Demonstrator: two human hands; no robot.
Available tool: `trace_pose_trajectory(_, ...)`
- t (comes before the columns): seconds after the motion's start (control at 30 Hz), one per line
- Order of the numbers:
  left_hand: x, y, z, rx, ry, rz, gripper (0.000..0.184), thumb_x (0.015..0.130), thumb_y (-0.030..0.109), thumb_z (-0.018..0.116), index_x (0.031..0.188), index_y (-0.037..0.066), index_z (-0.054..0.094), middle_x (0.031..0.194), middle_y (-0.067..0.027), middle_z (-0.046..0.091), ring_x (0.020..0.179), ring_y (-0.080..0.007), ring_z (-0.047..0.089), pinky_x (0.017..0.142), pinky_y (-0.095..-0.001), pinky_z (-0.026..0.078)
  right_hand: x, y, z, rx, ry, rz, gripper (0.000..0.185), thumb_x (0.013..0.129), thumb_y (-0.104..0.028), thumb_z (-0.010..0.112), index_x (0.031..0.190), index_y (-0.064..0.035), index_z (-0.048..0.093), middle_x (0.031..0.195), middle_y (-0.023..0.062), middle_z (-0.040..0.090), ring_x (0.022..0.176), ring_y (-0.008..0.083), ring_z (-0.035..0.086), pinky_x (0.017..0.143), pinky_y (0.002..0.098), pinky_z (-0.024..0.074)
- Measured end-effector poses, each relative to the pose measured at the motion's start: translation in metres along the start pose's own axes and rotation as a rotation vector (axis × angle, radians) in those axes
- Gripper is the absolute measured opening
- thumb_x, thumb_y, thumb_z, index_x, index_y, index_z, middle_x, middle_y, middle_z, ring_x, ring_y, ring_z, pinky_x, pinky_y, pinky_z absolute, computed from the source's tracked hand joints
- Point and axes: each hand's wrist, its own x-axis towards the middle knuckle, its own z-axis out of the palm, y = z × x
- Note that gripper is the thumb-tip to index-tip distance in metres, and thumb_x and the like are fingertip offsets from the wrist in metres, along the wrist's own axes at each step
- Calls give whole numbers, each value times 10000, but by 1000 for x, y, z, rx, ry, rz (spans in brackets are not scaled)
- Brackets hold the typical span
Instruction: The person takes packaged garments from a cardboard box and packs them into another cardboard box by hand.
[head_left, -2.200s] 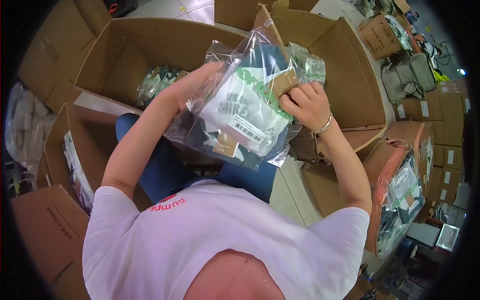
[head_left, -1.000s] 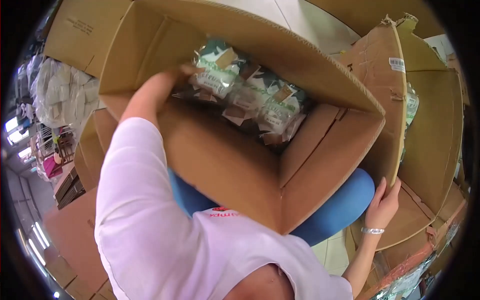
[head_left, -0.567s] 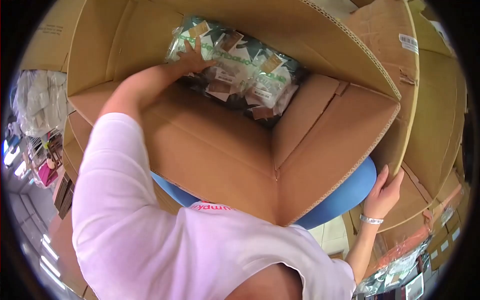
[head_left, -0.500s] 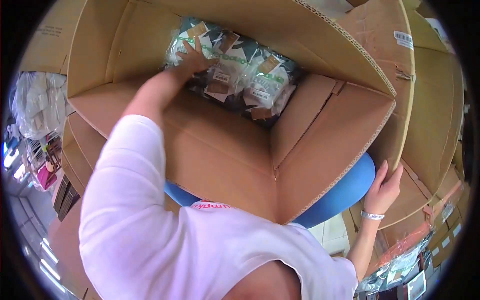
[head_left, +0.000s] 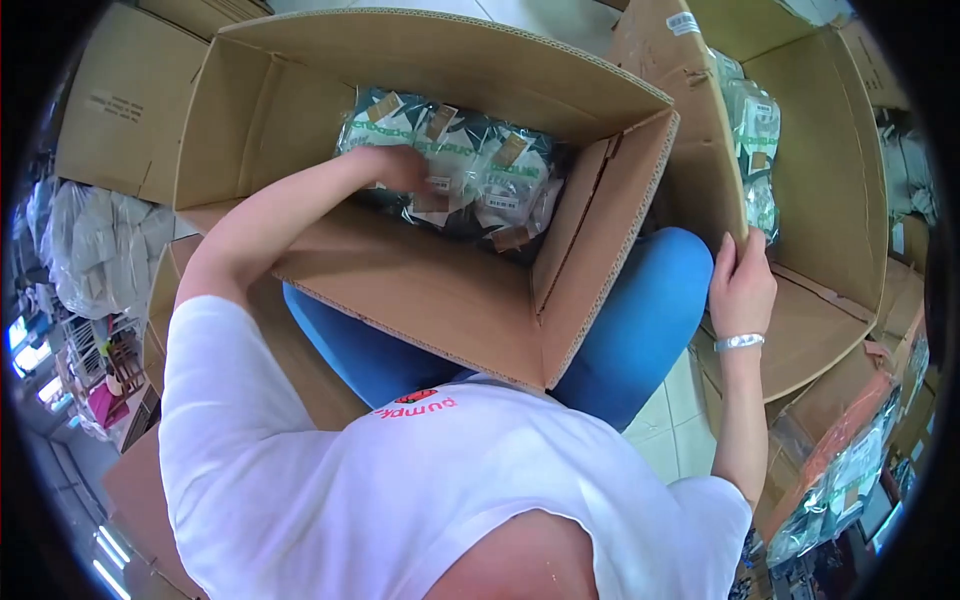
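Observation:
An open cardboard box (head_left: 420, 290) stands between my knees with several clear plastic packages (head_left: 500, 180) at its bottom. They show dark contents, brown labels, barcodes and green print. My left hand (head_left: 402, 168) is inside the box, over the left and middle packages; it is blurred and its fingers are mostly hidden. On the right, my right hand (head_left: 742, 285) has its fingers wrapped over the edge of a second cardboard box (head_left: 690, 130). Inside that box more plastic packages (head_left: 757, 140) lie against the near wall.
A closed carton (head_left: 130, 110) is at the upper left, above a clear bag of pale items (head_left: 105, 240). At the lower right lie more plastic-wrapped packages (head_left: 835, 500). White floor tiles (head_left: 672, 425) show beside my right knee.
My view has shifted, and packages inside the second box now show. My left hand has moved from spread on the left package toward the middle one. The right hand still grips the box edge.

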Motion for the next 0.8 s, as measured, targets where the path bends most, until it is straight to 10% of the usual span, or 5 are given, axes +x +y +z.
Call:
trace_pose_trajectory(0.2, -203, 231, -82, -654, 661, 631, 96, 874, 127, 616, 873, 38, 650, 773, -134, 630, 723, -318, 638, 650, -366, 506, 1, 7, 0, 107, -118, -102, 215, 970, -216, 538, 1030, -16, 488, 819, 263, 633, 760, 470, 608, 652, 529, 482)
trace_pose_trajectory(0.5, -259, 391, -104, -1345, 531, 1279, 31, 835, 100, 750, 848, 75, 738, 890, -87, 731, 813, -205, 688, 796, -315, 528, 41, 108, -22, 660, -548, -380, 276, 1007, -257, 446, 920, -29, 576, 788, 155, 651, 738, 362, 634, 654, 415, 504)
trace_pose_trajectory(0.67, -234, 408, -119, -1442, 387, 1275, 32, 835, 86, 740, 834, 77, 709, 949, -94, 711, 908, -237, 663, 903, -374, 521, 82, 195, 54, -368, -573, -326, 205, 930, -238, 540, 961, -67, 649, 883, 159, 692, 842, 356, 671, 740, 450, 536)
trace_pose_trajectory(0.8, -202, 420, -129, -1655, 477, 1164, 93, 804, 53, 766, 789, 104, 690, 922, -63, 711, 899, -218, 655, 939, -390, 503, 134, 255, 139, -432, -644, -142, 266, 880, -215, 591, 1110, -100, 658, 1048, 147, 693, 984, 328, 676, 833, 446, 543)
